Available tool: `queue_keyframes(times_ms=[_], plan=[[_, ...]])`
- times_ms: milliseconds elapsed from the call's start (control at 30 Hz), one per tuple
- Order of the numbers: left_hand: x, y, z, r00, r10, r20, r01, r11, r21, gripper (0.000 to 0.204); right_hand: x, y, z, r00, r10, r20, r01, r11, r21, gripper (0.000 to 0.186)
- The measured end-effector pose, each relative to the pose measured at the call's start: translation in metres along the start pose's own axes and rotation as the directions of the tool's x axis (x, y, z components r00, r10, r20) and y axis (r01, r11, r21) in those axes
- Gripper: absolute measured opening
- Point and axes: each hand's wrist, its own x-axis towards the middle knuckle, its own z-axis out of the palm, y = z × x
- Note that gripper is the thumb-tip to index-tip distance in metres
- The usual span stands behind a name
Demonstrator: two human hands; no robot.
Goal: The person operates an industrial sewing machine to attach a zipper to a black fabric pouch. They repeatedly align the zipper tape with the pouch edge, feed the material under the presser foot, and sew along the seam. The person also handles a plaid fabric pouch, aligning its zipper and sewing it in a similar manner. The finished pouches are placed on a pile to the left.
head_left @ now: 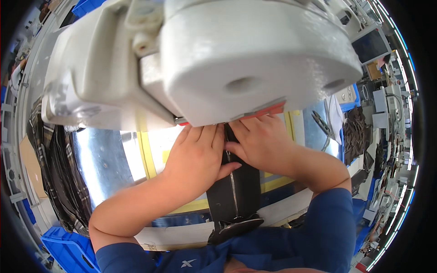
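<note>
A long black fabric piece with a metal zipper (233,179) runs from my body up under a large white machine head, which looks like a sewing machine (255,59). My left hand (196,152) lies flat on the fabric left of the zipper, its thumb reaching across toward the teeth. To the right of the zipper, my right hand (261,142) presses down with fingers stretched forward and thumb near the teeth. The machine head hides the foremost fingertips and the stitching area. At my chest, the near end of the fabric is bunched, with another zipper part (239,224) on it.
Dark and plaid garments (59,168) hang at the left, above a blue crate (68,248). Yellow tape (148,157) marks the shiny worktable. Thread snips or pliers (321,123) lie on its right side, close to a pile of dark brown fabric (357,132).
</note>
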Motion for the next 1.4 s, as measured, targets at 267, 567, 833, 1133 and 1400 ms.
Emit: queue_keyframes(times_ms=[267,567,833,1133,1400], plan=[[-0.004,0.007,0.003,0.997,0.024,0.069,-0.026,0.999,0.032,0.105,-0.007,-0.004,-0.004,0.995,-0.007,0.098,0.002,0.999,0.047,0.073],[-0.008,0.011,-0.001,0.982,-0.019,0.189,0.01,0.999,0.046,0.13,-0.012,-0.009,-0.003,0.989,-0.032,0.145,0.034,0.999,-0.012,0.082],[-0.008,0.013,0.005,0.983,-0.05,0.178,0.045,0.998,0.037,0.134,-0.019,-0.016,0.007,0.996,0.013,0.093,-0.005,0.997,-0.083,0.079],[-0.004,0.01,0.0,0.989,-0.027,0.143,0.018,0.998,0.061,0.132,-0.014,-0.011,0.007,0.998,0.024,0.05,-0.02,0.997,-0.068,0.076],[0.005,0.004,-0.005,0.997,-0.017,0.074,0.015,0.999,0.035,0.109,-0.009,-0.009,-0.008,0.982,0.047,0.184,-0.043,0.999,-0.021,0.077]])
